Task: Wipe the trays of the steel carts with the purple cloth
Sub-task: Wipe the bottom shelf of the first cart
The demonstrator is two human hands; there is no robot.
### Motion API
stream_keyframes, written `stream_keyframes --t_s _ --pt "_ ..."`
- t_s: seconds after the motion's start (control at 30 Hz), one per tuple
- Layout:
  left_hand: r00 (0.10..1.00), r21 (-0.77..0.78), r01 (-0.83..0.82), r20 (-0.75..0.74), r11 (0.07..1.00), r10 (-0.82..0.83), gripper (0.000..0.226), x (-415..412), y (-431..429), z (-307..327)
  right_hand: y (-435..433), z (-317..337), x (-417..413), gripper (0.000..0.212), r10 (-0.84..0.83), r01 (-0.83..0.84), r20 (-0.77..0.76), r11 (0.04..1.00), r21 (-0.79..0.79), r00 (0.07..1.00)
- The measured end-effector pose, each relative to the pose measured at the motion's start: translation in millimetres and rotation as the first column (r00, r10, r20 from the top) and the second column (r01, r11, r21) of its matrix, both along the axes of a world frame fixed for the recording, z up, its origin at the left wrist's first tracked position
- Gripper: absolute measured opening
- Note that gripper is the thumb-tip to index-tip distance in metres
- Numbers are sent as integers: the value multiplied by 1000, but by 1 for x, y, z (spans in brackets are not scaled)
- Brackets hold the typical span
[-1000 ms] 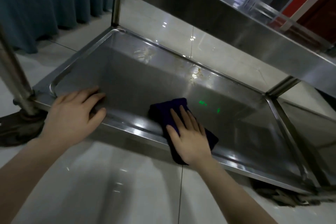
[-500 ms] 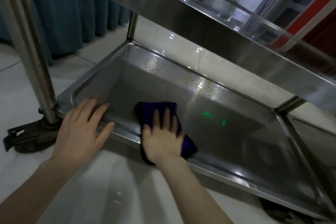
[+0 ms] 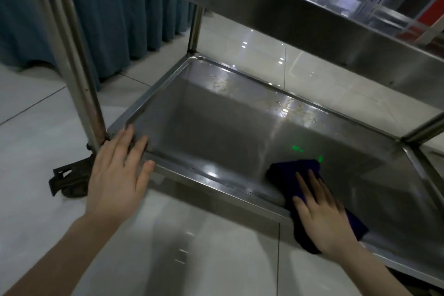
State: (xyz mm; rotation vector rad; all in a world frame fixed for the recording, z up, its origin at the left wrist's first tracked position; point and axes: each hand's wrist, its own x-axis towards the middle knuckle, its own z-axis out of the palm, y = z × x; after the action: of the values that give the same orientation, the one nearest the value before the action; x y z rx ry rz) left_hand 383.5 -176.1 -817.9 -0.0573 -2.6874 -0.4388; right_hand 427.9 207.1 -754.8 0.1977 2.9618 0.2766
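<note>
The steel cart's bottom tray [image 3: 216,127] lies low over the tiled floor, with pale smears along its far side. The purple cloth [image 3: 288,172] is draped over the tray's near rim, right of centre. My right hand [image 3: 322,214] lies flat on the cloth, fingers spread, pressing it onto the rim and tray floor. My left hand [image 3: 117,175] rests flat on the tray's near left corner, fingers apart, holding nothing.
An upper steel tray [image 3: 300,7] overhangs the work area. A cart leg [image 3: 72,55] rises beside my left hand, with a dark caster [image 3: 69,180] at its foot. Blue curtains [image 3: 120,19] hang at the back left. A second cart's tray edge [image 3: 432,166] adjoins on the right.
My right hand has slid the cloth to the right along the near rim, after first moving left. My left hand has stayed on the left corner. The camera view has shifted left.
</note>
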Motion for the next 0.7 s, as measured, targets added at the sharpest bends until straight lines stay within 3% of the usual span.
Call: stream_keyframes --t_s 0.13,0.3,0.4,0.5,0.57,0.7 --pt "999 42 -29 -17 999 30 58 2 7 1 -54 -4 -18 62 -45 42 -53 997 -66 998" --pt "999 -2 -45 -13 999 45 59 2 9 1 -178 -14 -79 62 168 -178 -59 925 -334 984" --pt "1000 -89 -14 -26 996 12 64 3 -2 -3 -232 -16 -97 61 264 -255 -38 872 -417 964" --pt "992 -139 73 -93 988 -87 65 2 -14 -9 -217 -16 -92 59 299 -315 -105 852 -418 948" --pt "984 -94 92 -146 991 -105 61 3 -17 -14 -178 -16 -76 57 273 -324 -182 871 -370 944" --pt "978 10 51 -202 999 -48 56 2 -6 -22 -61 -15 -30 59 75 -108 -189 979 -171 979"
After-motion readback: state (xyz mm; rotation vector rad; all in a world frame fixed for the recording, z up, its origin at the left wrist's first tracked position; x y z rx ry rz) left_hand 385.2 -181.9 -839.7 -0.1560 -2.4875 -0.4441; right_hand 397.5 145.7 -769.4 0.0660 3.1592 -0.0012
